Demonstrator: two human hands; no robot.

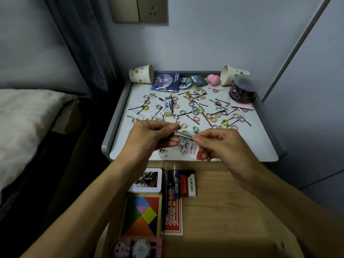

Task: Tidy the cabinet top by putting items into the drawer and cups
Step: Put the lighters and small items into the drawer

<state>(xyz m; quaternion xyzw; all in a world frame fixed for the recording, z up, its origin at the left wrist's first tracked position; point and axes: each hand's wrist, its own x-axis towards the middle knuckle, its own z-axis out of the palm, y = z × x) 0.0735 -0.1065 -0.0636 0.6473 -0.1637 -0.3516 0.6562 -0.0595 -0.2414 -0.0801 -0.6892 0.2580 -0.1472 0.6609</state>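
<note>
The left hand (154,135) pinched a bundle of metal hair clips (183,135), seemingly collecting them for one trip. The right hand (221,144) pinched the bundle's other end, probably to square it.

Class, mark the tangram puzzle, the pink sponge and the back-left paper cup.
tangram puzzle (141,215), head view, centre of its coloured tiles.
pink sponge (213,79), head view, middle of its rounded body.
paper cup (141,75), head view, its dotted side wall.

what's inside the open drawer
The drawer holds a tangram puzzle, a white picture tin, pens, a red packet and a pink item with dials. The forearms hide parts of its floor.
</note>
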